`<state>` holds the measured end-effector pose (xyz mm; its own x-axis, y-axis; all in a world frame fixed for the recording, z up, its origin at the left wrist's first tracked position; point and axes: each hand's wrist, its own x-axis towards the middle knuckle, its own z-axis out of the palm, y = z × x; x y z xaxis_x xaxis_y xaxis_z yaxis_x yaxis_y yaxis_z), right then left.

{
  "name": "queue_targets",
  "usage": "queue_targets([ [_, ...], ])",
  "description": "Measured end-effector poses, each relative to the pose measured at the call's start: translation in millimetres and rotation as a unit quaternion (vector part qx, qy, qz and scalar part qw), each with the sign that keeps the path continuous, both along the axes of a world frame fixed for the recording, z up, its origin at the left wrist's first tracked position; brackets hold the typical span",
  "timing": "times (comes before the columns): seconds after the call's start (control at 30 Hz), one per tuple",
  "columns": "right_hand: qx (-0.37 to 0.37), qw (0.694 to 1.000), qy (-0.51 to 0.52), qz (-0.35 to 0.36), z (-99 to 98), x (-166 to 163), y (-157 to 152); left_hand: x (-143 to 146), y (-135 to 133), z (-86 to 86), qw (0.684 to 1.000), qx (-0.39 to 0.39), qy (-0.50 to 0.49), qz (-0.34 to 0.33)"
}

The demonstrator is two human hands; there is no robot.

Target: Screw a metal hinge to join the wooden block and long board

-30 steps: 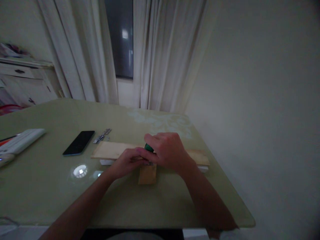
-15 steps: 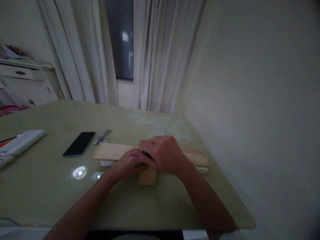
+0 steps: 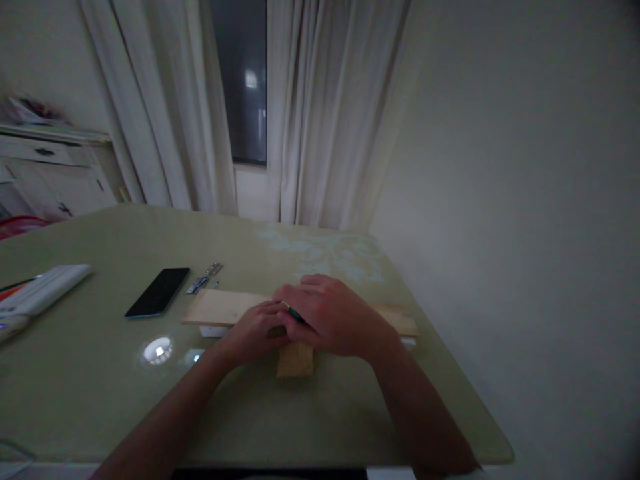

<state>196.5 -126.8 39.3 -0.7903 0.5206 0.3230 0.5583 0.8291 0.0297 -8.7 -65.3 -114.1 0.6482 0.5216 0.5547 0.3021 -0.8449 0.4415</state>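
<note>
Near the table's front, my right hand (image 3: pixel 330 317) is closed around a slim dark-green pencil (image 3: pixel 294 313), its pale tip pointing up and to the left. My left hand (image 3: pixel 257 330) presses against a long light wooden board (image 3: pixel 220 308), fingers bent over it and fingertips meeting my right hand. Below my hands a short wooden piece (image 3: pixel 295 362) sticks out toward me. Another stretch of wood (image 3: pixel 397 320) shows right of my right hand. White supports (image 3: pixel 214 331) lie under the wood. Where the pencil meets the wood is hidden by my fingers.
A black phone (image 3: pixel 158 293) and metal hinges (image 3: pixel 205 278) lie left of the board. Farther left is a white power strip (image 3: pixel 47 290) beside orange and black items. The table's right edge (image 3: pixel 450 360) runs close to the wall.
My right hand has shifted slightly and turned, so more of the green pencil shows. My left hand stays on the board. The view has tipped up a little.
</note>
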Motion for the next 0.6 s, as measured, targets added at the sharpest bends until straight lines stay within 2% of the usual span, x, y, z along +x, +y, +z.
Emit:
queue_targets([
  [0.3,-0.024,1.000,0.015,0.011,-0.3,2,2,0,1,-0.1,1.000,0.018,0.003,0.004],
  [0.5,-0.028,0.995,0.049,0.084,-5.8,-5,3,-1,-1,-5.5,0.999,0.007,-0.008,0.035],
  [0.6,-0.005,0.998,0.031,0.048,-9.4,-11,2,-1,-3,-5.1,0.999,-0.002,-0.018,0.044],
])
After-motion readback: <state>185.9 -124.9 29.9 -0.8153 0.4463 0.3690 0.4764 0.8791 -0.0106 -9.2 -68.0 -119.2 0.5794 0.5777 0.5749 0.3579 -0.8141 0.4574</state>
